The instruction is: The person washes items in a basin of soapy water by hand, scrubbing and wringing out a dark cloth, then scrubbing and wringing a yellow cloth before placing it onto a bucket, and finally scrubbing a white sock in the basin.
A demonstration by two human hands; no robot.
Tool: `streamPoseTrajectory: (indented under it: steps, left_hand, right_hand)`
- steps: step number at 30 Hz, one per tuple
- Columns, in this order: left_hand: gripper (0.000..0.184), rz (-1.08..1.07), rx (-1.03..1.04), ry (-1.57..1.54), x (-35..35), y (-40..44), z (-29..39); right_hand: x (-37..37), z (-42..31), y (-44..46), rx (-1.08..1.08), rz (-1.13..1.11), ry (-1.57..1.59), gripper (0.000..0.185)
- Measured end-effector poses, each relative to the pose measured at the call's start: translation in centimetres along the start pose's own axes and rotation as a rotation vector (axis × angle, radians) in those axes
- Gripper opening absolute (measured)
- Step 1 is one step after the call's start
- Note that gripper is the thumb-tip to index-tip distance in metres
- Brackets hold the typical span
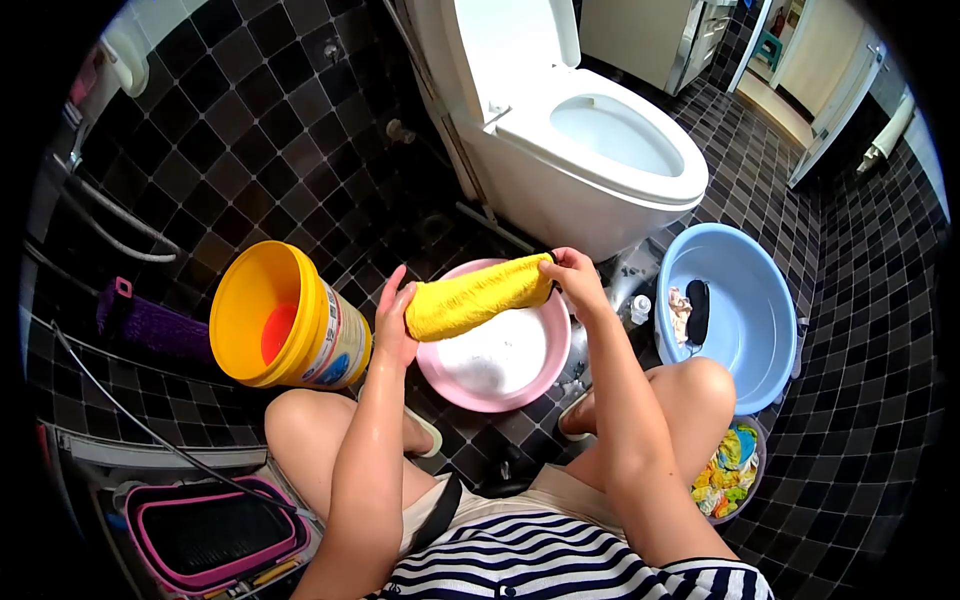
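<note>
A yellow cloth (480, 298), long and thick like a folded towel or a sleeve, is stretched between my two hands. My left hand (395, 318) holds its left end, one finger pointing up. My right hand (577, 280) pinches the other end, where a dark edge shows. Below the cloth stands a pink basin (494, 400) with white, sudsy water in it. The cloth hangs above the water and covers the basin's far part.
A yellow bucket (225, 345) stands at left. At right are a blue tub (765, 310) with a dark item inside, a small bottle (640, 308) and a basket of colourful cloths (727, 470). The toilet (610, 190) rises beyond the basin. A pink-rimmed container (150, 545) sits lower left.
</note>
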State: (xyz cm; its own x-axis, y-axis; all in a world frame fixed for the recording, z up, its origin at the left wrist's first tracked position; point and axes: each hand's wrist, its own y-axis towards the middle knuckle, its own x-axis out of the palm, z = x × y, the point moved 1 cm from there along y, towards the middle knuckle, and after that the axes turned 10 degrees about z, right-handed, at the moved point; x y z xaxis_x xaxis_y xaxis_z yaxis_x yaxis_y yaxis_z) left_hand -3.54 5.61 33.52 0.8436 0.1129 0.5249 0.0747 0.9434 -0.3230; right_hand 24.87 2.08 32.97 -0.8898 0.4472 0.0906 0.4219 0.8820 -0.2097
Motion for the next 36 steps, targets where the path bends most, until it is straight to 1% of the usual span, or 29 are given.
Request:
streamPoseTrajectory:
  steps: [1, 2, 4, 6, 8, 9, 10, 12, 13, 14, 16, 17, 18, 20, 22, 23, 24, 25, 26, 27, 28, 30, 31, 32, 34, 35, 36]
  left_hand:
    - [0.051, -0.011, -0.004, 0.013, 0.2, -0.4, 0.1]
    - [0.054, -0.015, -0.042, 0.004, 0.4, -0.9, 0.2]
    - [0.062, -0.013, -0.066, 0.027, 0.1, -0.7, 0.3]
    - [0.064, -0.04, -0.019, 0.041, 0.0, -0.7, 0.9]
    - [0.068, -0.064, 0.046, 0.09, 0.4, -1.1, 1.7]
    - [0.068, -0.074, 0.063, 0.125, 0.3, -1.1, 1.9]
    - [0.069, -0.085, 0.082, 0.16, 0.0, -1.1, 2.1]
    - [0.068, -0.084, 0.094, 0.188, -0.2, -0.9, 2.2]
    - [0.068, -0.081, 0.097, 0.217, -0.4, -1.0, 2.3]
    - [0.068, -0.08, 0.099, 0.218, -0.5, -1.0, 2.3]
    - [0.07, -0.124, 0.132, 0.454, 0.4, -2.0, 2.5]
    - [0.075, -0.153, 0.253, 0.742, 0.0, -1.6, 2.2]
    - [0.075, -0.152, 0.441, 1.176, 0.5, -1.9, 2.7]
    - [0.059, -0.207, 0.35, 1.529, 1.3, -3.1, 3.1]
    - [0.044, -0.212, 0.326, 1.539, 0.3, -2.4, 2.4]
    - [0.039, -0.233, 0.485, 1.582, -0.1, -2.2, 2.1]
    - [0.039, -0.232, 0.487, 1.583, -0.3, -1.7, 1.9]
    - [0.038, -0.268, 0.538, 1.461, -0.5, -1.2, 1.7]
    - [0.038, -0.304, 0.584, 1.338, -0.7, -0.9, 1.5]
    - [0.038, -0.305, 0.584, 1.339, -0.4, -1.0, 1.6]
    - [0.038, -0.279, 0.509, 1.292, -0.1, -1.2, 1.6]
    - [0.04, -0.227, 0.364, 1.197, 0.2, -1.4, 1.7]
    - [0.039, -0.223, 0.299, 1.129, -0.2, -0.8, 0.9]
    - [0.039, -0.221, 0.305, 1.129, -0.4, -1.0, 0.3]
    - [0.036, -0.155, 0.036, 0.688, 0.8, -1.8, -0.9]
    - [0.035, -0.201, 0.059, 0.589, 0.8, -1.7, -1.5]
    - [0.036, -0.194, 0.037, 0.506, 1.5, -2.0, -1.9]
  right_hand:
    - [-0.1, -0.1, -0.2, 0.02, 0.027, 0.095, 0.014]
    - [-0.1, -0.3, -0.3, 0.012, 0.025, 0.096, 0.014]
    - [0.2, -1.8, -0.7, -0.05, -0.054, 0.381, 0.015]
    - [-0.6, -2.9, -0.6, -0.15, -0.017, 0.342, 0.016]
    - [-1.6, -3.4, -0.4, -0.174, 0.049, 0.327, 0.016]
    - [-2.4, -2.4, 0.3, -0.215, 0.089, 0.312, 0.013]
    - [-2.8, -2.1, 0.6, -0.222, 0.087, 0.313, 0.013]
    - [-2.8, -2.1, 0.4, -0.401, 0.221, 0.31, 0.014]
    - [-2.8, -2.4, 0.0, -0.36, 0.173, 0.381, 0.015]
    - [-2.8, -2.8, -0.2, -0.36, 0.171, 0.382, 0.015]
    - [-2.8, -3.5, -0.9, -0.286, 0.034, 0.358, 0.016]
    - [-3.0, -3.7, -1.1, -0.268, 0.036, 0.227, 0.016]
    - [-3.0, -3.6, -1.0, -0.268, 0.037, 0.227, 0.016]
    - [-2.7, -3.5, -0.9, -0.279, 0.016, 0.053, 0.016]
    - [-2.4, -3.5, -0.8, -0.297, 0.009, 0.033, 0.017]
    - [-2.3, -3.5, -0.8, -0.32, 0.042, -0.009, 0.018]
    - [-2.3, -3.3, -0.6, -0.342, 0.076, -0.051, 0.019]
    - [-2.4, -3.0, -0.4, -0.343, 0.076, -0.05, 0.019]
    - [-2.5, -2.7, -0.2, -0.376, 0.153, -0.167, 0.021]
    - [-2.6, -2.6, -0.2, -0.407, 0.229, -0.284, 0.022]
    - [-2.6, -2.5, -0.2, -0.408, 0.231, -0.282, 0.022]
    - [-2.4, -2.5, -0.4, -0.386, 0.341, -0.384, 0.023]
    - [-2.0, -2.6, -0.6, -0.418, 0.376, -0.368, 0.024]
    - [-1.3, -2.7, -0.8, -0.423, 0.375, -0.365, 0.024]
    - [0.6, -3.4, -1.7, -0.466, 0.316, -0.29, 0.026]
    - [2.0, -3.7, -2.5, -0.497, 0.26, -0.3, 0.029]
    - [3.5, -4.2, -3.7, -0.53, 0.204, -0.311, 0.031]
